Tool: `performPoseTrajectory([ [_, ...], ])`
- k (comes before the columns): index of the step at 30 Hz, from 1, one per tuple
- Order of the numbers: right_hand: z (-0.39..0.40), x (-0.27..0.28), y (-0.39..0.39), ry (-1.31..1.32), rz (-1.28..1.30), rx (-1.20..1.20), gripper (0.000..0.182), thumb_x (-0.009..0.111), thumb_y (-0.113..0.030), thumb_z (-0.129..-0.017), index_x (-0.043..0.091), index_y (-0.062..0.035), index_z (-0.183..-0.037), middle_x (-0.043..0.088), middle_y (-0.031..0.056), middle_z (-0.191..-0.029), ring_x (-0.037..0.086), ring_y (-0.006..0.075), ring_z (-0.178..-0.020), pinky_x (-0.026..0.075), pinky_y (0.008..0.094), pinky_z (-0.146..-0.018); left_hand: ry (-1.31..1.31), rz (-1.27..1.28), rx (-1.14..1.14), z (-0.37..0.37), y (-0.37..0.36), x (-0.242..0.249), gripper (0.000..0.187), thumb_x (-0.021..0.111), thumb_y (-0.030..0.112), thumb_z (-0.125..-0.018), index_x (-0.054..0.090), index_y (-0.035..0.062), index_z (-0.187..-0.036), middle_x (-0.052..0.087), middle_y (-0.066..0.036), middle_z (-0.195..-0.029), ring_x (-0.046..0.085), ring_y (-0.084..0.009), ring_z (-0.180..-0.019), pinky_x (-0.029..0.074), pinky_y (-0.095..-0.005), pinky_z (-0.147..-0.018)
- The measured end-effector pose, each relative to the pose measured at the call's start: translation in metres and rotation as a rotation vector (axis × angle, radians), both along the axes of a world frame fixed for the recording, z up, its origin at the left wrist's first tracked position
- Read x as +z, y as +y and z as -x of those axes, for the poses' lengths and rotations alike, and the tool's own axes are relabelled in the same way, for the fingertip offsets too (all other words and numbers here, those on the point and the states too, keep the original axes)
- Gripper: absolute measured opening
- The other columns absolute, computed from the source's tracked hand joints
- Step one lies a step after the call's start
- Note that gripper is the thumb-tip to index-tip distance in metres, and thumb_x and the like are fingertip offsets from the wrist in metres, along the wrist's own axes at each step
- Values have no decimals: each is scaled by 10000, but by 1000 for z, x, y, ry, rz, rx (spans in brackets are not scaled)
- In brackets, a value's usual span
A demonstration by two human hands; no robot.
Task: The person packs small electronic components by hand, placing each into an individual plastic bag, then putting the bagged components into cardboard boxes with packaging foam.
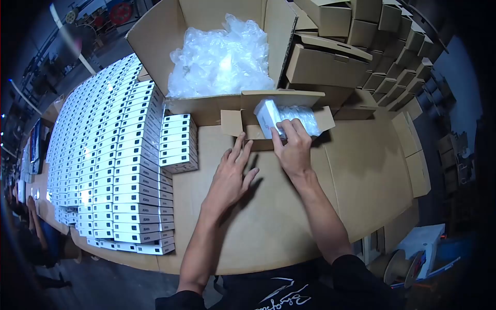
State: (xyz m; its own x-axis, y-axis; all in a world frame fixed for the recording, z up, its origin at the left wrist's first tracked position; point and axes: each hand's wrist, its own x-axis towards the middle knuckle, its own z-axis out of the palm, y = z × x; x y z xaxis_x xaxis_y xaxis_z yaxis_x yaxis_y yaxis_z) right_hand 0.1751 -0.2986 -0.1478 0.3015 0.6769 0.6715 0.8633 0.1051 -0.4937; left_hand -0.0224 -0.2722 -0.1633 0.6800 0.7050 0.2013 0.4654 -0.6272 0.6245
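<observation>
A small open cardboard box with raised flaps stands at the back of the work surface. Inside its right part sits a white package in clear bubble wrap, its left end tilted up. My right hand grips the near side of this package, thumb and fingers closed on the wrap. The far side of the package is hidden from the fingers' view. My left hand lies at the box's front left, fingers spread, its fingertips at the box's edge and holding nothing.
Stacked white boxes cover the left of the table, with a shorter stack beside them. A large carton of clear plastic wrap stands behind. Brown cartons pile up at back right. Another person's arm shows far left.
</observation>
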Motion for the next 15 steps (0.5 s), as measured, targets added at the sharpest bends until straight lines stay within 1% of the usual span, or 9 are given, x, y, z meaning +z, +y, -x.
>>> performPoseTrajectory([
  [1,-1,-2,2,-23,31,-12,151,780,-26,-834,687,0,-950,632,162,-864,660,347,-746,531,430,-651,30,-31,15,0,1,-3,703,675,249,-968,366,78,-1576,242,-143,-1688,450,-445,-1388,396,-476,-1165],
  [2,-2,-3,5,-54,70,-17,153,773,-30,-834,672,5,-944,625,173,-875,658,365,-763,532,451,-667,27,-104,2,0,3,-9,735,681,241,-956,336,74,-1583,239,-136,-1689,482,-462,-1330,418,-486,-1142],
  [4,-2,-4,10,-115,151,-28,161,760,-38,-836,643,13,-933,611,194,-898,655,399,-797,534,493,-700,50,-110,23,-1,0,-10,745,685,237,-952,329,78,-1587,247,-135,-1686,484,-470,-1318,427,-492,-1131],
  [7,-1,-6,17,-122,202,-45,150,764,-45,-820,670,22,-916,611,194,-902,656,402,-810,534,500,-718,46,-106,34,-2,0,-11,770,695,223,-941,312,84,-1595,247,-125,-1687,499,-469,-1293,446,-491,-1114],
  [10,3,-11,20,-132,303,-101,130,761,-60,-821,718,14,-919,617,180,-917,654,375,-881,527,475,-762,56,-117,38,-2,1,-13,781,701,221,-935,309,80,-1596,240,-114,-1690,519,-457,-1266,461,-483,-1103],
  [13,8,-11,17,-158,324,-156,129,753,-93,-837,758,-12,-937,622,143,-933,630,331,-997,503,435,-832,58,-113,37,-3,1,-13,785,702,225,-935,307,79,-1598,240,-113,-1691,523,-453,-1265,465,-483,-1098],
  [14,10,-7,13,-114,440,-184,170,720,-146,-880,782,-41,-999,640,131,-1062,574,314,-1123,457,465,-916,36,-99,34,-3,1,-13,788,703,229,-936,304,81,-1600,238,-111,-1692,528,-453,-1260,472,-485,-1090],
  [15,12,-8,10,-181,381,-195,185,706,-166,-895,784,-48,-1015,633,133,-1120,557,317,-1154,444,491,-932,43,-93,35,-3,2,-13,790,702,232,-936,303,80,-1600,237,-111,-1692,527,-454,-1263,474,-484,-1088],
])
